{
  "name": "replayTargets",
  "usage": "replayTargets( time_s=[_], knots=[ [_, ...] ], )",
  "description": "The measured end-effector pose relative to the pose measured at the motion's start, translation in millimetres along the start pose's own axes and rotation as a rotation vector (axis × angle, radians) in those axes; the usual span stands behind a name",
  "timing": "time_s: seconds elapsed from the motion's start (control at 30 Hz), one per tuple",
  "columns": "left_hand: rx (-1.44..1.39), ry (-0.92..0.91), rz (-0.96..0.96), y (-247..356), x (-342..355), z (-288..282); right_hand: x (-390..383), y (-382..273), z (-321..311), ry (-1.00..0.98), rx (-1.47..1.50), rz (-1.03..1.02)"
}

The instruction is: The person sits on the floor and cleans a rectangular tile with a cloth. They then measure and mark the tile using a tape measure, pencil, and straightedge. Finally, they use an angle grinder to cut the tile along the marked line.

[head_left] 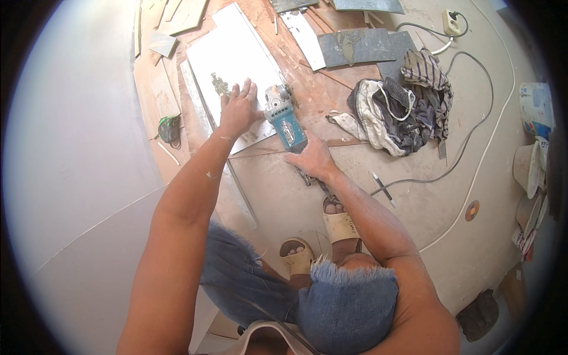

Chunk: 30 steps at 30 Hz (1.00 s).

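Observation:
My right hand (315, 156) is wrapped round the rear body of a teal angle grinder (287, 129). The grinder's metal head lies at the right edge of a white tile (244, 56), and its disc is hard to make out. On the tile's lower part my left hand (240, 110) lies flat with fingers spread, close beside the grinder's head. A greyish-brown smear (219, 84) marks the tile next to my left fingers. Along the tile's left side runs a long metal straightedge (242, 197).
Crumpled dark and white clothing (391, 115) lies to the right. Grey tile pieces (358, 47) and wood strips are at the back. A black cable (467, 155) loops to a socket block (452, 23). A tape measure (169, 129), a marker (383, 189) and buckets (535, 109) stand around.

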<state>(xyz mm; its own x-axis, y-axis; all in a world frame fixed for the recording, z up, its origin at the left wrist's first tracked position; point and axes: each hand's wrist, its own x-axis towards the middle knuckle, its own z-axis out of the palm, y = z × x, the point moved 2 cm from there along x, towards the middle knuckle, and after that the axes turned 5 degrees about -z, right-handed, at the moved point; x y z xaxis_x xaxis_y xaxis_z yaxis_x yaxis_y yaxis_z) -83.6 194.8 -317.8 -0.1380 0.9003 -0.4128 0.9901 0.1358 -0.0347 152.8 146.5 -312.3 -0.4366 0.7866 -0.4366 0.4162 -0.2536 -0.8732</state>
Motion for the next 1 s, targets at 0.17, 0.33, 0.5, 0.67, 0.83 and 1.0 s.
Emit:
replayTargets(
  time_s=[0.17,0.33,0.5,0.67,0.83,1.0],
  knots=[
    [-0.005,-0.002,0.004,0.2,-0.5,-0.8,-2.0,-3.6,-2.8,-0.013,0.011,-0.003],
    [-0.003,-0.036,-0.016,3.2,-1.8,-5.5,-3.1,-5.0,-4.3,-0.021,0.003,0.008],
    [-0.005,-0.059,-0.027,4.1,-1.8,-7.4,-2.5,-4.0,-4.0,-0.020,0.008,0.000],
    [-0.008,0.000,0.002,-0.6,-1.6,-1.0,-2.7,-6.3,-4.4,-0.019,0.008,-0.005],
    [-0.008,-0.050,-0.029,3.4,-1.5,-5.4,-1.5,-1.1,-3.8,-0.034,0.002,0.007],
    [-0.027,-0.058,-0.028,3.4,-1.2,-6.7,-3.1,2.9,-2.7,-0.008,-0.006,-0.019]
  ],
)
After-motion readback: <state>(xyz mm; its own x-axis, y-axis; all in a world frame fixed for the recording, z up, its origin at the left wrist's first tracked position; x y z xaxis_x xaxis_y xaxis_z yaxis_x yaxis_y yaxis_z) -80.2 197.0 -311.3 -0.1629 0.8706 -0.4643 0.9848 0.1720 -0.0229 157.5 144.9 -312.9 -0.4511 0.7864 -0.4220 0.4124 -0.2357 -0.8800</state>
